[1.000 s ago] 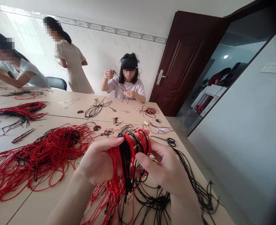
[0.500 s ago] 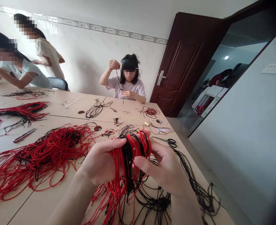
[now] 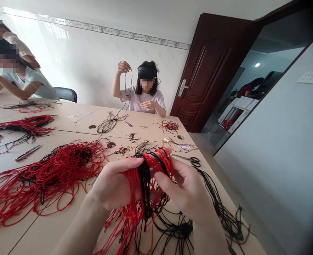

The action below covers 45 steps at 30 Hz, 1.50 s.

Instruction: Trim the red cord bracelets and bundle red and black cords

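Both my hands hold up a thick bundle of red and black braided cords (image 3: 146, 173), looped over the fingers. My left hand (image 3: 116, 182) grips it from the left, with its fingers curled around the strands. My right hand (image 3: 184, 193) pinches it from the right. Long ends hang from the bundle onto the pale wooden table (image 3: 37, 235). A loose tangle of black cords (image 3: 179, 230) lies below my right hand. A big heap of red and black cords (image 3: 55, 170) lies left of my left hand, not touching it.
Steel scissors (image 3: 191, 160) lie just beyond my right hand, near the table's right edge. A person opposite (image 3: 143, 94) holds up a black cord. Another sits at the far left. Smaller cord piles and a metal tool (image 3: 27, 153) lie about. A dark wooden door (image 3: 212, 74) stands at the back.
The person in the pale dress has moved left, almost out of view. The person opposite has raised a hand higher with the cord. My hands have shifted the bundle slightly right.
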Tool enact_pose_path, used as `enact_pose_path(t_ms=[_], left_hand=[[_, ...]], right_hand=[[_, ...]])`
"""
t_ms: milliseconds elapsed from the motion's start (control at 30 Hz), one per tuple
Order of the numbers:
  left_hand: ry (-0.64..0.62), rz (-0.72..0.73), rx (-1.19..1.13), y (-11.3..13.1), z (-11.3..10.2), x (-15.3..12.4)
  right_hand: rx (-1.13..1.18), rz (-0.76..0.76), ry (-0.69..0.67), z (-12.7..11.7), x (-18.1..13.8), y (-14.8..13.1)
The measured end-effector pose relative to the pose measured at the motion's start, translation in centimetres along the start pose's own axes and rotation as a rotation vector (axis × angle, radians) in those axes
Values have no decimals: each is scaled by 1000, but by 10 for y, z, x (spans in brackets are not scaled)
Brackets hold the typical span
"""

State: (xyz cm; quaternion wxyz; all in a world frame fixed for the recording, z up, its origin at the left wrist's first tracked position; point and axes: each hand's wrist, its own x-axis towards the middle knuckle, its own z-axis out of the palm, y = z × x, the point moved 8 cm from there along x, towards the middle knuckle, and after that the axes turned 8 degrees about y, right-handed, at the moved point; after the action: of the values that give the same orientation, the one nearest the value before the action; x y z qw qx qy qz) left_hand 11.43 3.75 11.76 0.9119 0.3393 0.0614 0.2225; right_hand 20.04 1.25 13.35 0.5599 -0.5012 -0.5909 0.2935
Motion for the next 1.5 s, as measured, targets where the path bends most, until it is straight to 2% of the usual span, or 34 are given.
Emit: enact_pose_path(t_ms=[100, 233, 367, 600, 833, 967, 1233, 1500], left_hand=[[9, -2, -6, 0, -2, 0], [11, -3, 11, -2, -3, 1], [25, 4, 51, -1, -2, 0], [9, 6, 61, 2, 3, -1], [25, -2, 62, 0, 4, 0], [42, -7, 54, -1, 1, 1], [111, -9, 75, -3, -8, 1], [134, -4, 68, -2, -11, -1]], right_hand=[[53, 36, 2, 0, -2, 2], [-36, -34, 15, 0, 0, -2], [-67, -37, 20, 0, 3, 0], [38, 30, 10, 2, -2, 1], [28, 1, 50, 1, -2, 3], [103, -14, 67, 0, -1, 1], [126, 60, 59, 5, -3, 2], [107, 28, 112, 4, -3, 5]])
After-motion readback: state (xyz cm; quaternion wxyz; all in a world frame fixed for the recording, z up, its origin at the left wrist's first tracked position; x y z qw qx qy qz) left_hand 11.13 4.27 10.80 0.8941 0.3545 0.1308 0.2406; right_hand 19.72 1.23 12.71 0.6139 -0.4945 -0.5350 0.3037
